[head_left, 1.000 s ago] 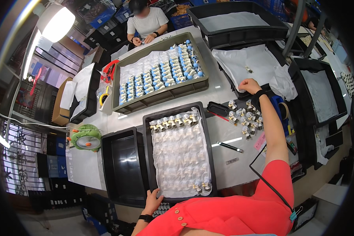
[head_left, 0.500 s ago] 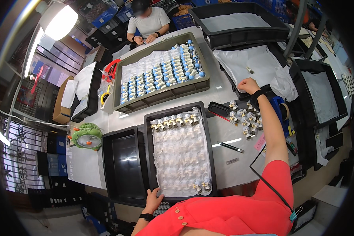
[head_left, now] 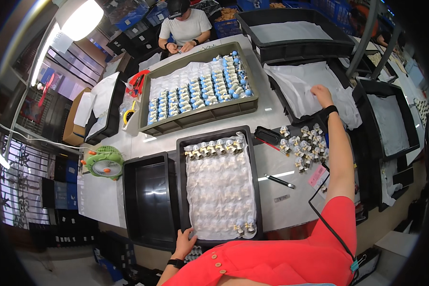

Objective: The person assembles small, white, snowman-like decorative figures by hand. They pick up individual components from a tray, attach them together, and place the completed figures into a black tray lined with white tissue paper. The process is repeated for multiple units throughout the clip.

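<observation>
My right hand (head_left: 322, 96), fingers curled together, is over the white cloth liner (head_left: 291, 86) of a black tray at the back right. What it pinches, if anything, is hidden. With fingers apart, my left hand (head_left: 184, 242) rests at the near left corner of a black tray (head_left: 258, 190) in front of me. That tray's bumpy white liner (head_left: 219, 190) bears a row of small white-and-gold figurines (head_left: 213, 147) along its far end and a few (head_left: 244, 227) at its near right corner. A pile of similar figurines (head_left: 306, 147) lies beside my right forearm.
A bare black tray (head_left: 148, 200) and a green fan (head_left: 103, 162) stand left. Beyond, a large grey-green tray (head_left: 200, 117) holds rows of blue-and-white figurines. A black pen (head_left: 280, 181) and small black dish (head_left: 267, 135) lie right. Across the table sits a person (head_left: 186, 26).
My right hand has moved right and slightly up. The figurine lying on the back right liner no longer shows, and the crumpled liner there has spread. My left hand stays put.
</observation>
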Tool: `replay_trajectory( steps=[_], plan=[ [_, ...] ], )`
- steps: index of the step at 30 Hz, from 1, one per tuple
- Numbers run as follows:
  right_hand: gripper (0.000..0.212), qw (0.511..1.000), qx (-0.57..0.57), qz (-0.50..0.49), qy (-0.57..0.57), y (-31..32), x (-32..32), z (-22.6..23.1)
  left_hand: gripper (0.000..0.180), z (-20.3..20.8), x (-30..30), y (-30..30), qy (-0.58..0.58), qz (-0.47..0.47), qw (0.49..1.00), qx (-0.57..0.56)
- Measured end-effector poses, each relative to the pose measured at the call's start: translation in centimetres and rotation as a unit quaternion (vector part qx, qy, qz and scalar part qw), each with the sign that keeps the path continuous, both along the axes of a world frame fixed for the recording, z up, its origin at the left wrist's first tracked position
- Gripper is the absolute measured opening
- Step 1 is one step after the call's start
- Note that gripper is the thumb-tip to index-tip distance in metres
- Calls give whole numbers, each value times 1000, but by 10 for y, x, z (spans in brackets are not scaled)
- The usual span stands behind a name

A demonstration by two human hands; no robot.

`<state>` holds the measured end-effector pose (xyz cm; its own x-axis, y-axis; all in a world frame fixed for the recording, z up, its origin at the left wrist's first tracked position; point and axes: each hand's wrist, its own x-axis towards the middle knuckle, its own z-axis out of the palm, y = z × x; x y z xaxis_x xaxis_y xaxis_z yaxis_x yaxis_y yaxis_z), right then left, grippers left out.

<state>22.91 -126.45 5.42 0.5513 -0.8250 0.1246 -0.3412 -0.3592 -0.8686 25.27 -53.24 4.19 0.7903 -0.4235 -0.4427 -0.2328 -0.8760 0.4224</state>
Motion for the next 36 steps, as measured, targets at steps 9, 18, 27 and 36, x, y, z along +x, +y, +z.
replay_trajectory(
  steps=[9, 18, 27, 36],
  plan=[
    [12, 940, -23, -37, -340, 23, -4, 94, 40, 2, 2, -1, 6, -3, 1000, 4],
    [9, 876, -209, 8, -433, 142, -21, 198, 48, 33, 20, -13, 44, -73, 984, 156],
    [9, 860, -144, 470, -132, 326, 13, 117, 77, 111, 69, -127, 192, 36, 895, -401],
    [8, 676, -91, 731, -27, 449, 8, 78, 16, 89, 105, -138, 144, 154, 827, -520]
  ],
)
